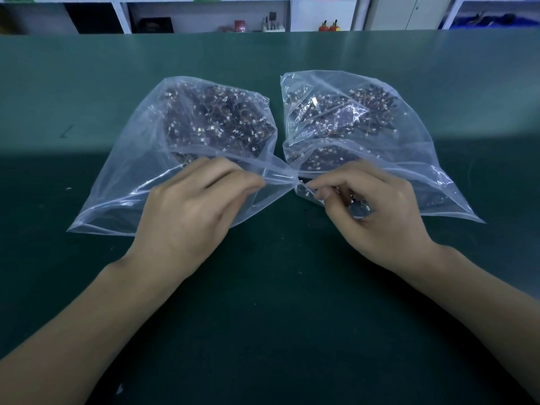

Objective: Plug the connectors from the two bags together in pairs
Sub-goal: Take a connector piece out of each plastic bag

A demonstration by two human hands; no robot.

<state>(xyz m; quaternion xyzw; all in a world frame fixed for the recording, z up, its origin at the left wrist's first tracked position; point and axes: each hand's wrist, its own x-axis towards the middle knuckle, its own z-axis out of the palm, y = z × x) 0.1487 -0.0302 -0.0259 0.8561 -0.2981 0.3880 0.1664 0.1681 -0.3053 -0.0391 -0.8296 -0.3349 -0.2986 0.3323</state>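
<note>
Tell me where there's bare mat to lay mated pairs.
Bare green mat lies between the forearms, in front of both bags. More lies beyond the left bag and right bag. It is crowded where left hand and right hand meet.

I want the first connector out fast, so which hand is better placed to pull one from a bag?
Probably the right hand: its fingertips already pinch at connectors at the right bag's mouth. The left hand only grips the left bag's plastic edge, with its connectors farther back.
</note>
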